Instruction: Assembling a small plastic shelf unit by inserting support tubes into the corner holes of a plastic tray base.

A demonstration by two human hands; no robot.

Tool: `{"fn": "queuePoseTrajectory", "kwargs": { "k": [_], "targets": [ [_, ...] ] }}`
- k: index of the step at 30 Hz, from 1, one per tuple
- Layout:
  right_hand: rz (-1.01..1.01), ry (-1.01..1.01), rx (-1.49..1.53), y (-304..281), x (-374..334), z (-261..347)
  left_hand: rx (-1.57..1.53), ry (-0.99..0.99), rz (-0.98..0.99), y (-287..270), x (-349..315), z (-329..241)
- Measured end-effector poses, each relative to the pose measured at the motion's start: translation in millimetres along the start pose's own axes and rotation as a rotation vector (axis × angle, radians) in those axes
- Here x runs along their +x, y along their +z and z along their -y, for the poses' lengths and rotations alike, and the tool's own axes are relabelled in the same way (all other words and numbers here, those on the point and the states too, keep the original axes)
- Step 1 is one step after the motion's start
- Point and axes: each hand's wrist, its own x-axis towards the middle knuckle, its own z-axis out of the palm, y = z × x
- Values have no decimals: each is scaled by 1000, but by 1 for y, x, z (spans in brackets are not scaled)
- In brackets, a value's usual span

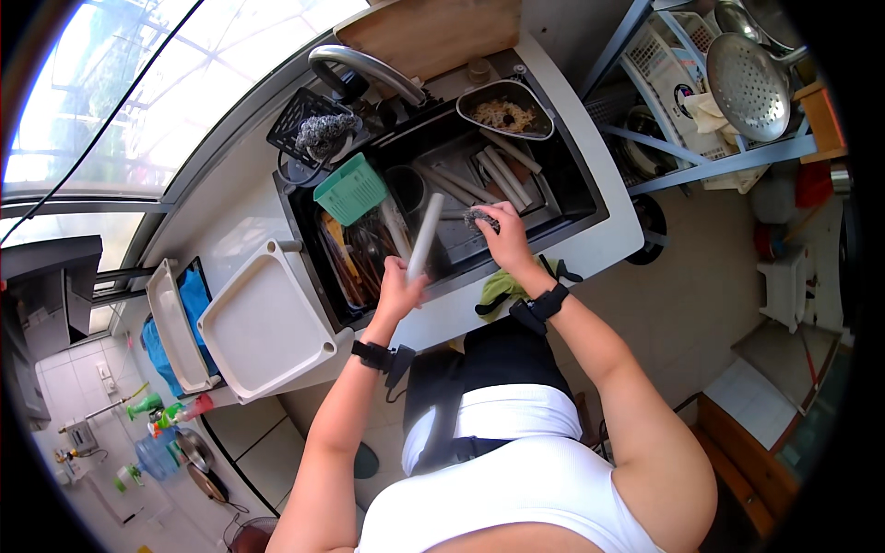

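My left hand (401,290) grips a pale tube (427,230) over the sink (586,184), my right hand (509,241) pinches a scourer (478,219), a dark round mark (683,98) showing on the shelf!

Bright daylight, upper-left window (97,88) blown out. Sink (583,192) interior darker. Fisheye bends straight edges; black vignette at corners.

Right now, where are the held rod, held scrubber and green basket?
Held rod (426,234), head view: middle of its length.
Held scrubber (478,220), head view: its exposed mesh.
Green basket (351,191), head view: its middle.
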Motion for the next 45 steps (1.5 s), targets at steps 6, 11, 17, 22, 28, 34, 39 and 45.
{"fn": "queuePoseTrajectory", "kwargs": {
  "k": [6,11,17,22,28,34,39,45],
  "targets": [
    [128,-70,34,25,4,30,429,400,-138,5,12,16],
    [139,-30,-12,46,0,34,297,351,-140,13,6,3],
    [234,-83,47,52,-21,42,349,421,-206,18,-13,-13],
    [171,-28,-66,49,-5,33,438,349,-240,25,-23,-11],
    [78,3,-104,44,3,16,445,373,-224,26,-31,-12],
    [280,-114,63,60,-39,47,368,432,-298,24,-20,-13],
    [84,37,-120,35,27,-8,484,391,-229,30,-27,-10],
    [19,-1,-116,-1,19,-17,478,156,-68,27,3,0]
  ]
}}
